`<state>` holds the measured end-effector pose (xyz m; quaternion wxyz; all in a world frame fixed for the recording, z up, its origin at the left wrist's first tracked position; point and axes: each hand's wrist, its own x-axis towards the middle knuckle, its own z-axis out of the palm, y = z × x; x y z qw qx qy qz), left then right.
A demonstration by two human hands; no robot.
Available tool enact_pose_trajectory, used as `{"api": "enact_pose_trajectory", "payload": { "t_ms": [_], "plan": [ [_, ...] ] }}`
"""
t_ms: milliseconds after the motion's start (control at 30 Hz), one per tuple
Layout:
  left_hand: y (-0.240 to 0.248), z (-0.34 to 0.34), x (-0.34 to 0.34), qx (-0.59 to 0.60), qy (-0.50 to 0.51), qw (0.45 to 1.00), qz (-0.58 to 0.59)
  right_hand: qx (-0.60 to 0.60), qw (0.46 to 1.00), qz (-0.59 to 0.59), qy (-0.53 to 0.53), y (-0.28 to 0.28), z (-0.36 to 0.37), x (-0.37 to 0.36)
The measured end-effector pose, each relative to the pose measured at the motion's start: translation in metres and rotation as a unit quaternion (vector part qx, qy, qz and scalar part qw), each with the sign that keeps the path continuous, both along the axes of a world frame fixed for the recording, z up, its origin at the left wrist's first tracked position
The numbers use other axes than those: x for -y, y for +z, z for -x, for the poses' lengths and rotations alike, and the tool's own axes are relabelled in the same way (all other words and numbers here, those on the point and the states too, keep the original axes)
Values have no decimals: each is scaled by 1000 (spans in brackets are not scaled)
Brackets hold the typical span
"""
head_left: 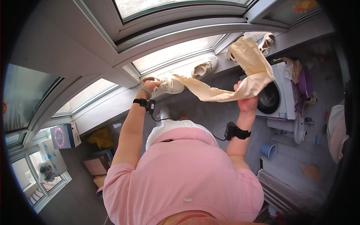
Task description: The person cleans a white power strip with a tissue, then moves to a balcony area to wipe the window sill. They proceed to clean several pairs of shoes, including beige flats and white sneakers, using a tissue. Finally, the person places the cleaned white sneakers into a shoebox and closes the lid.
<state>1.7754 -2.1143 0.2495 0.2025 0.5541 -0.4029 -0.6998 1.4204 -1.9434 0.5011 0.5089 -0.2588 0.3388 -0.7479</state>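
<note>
On the window sill, my left hand (150,84) grips a white lace-up shoe (173,85) near its opening. My right hand (247,102) is raised to the right, its fingers closed round a long cream cloth (213,94). One end of this cloth reaches the toe of the gripped shoe. The wider end rises above my right hand and covers part of a shoe behind it. A second white shoe (204,67) rests on the sill between my hands.
A brown-and-white shoe (266,43) stands farther right on the sill, below the window frames. At right are a front-loading washing machine (283,92), a purple basin (305,82) and a blue bucket (268,150). Boxes (98,164) are stacked on the left.
</note>
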Motion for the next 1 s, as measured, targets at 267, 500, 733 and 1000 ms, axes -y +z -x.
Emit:
{"api": "enact_pose_trajectory", "payload": {
  "t_ms": [267, 500, 733, 1000],
  "plan": [
    [15, 30, -1, -113, 134, 984, -32, -1, 998, -50, -45, 16, 40, -51],
    [83, 30, 4, 102, -124, 983, 89, -125, 975, -154, -96, 12, 20, -59],
    [159, 130, -49, -189, -350, 912, 103, -133, 968, -195, -90, -25, -7, -46],
    [181, 214, -98, -340, -370, 863, -52, -200, 955, -214, -52, -38, 2, -59]
  ]
}}
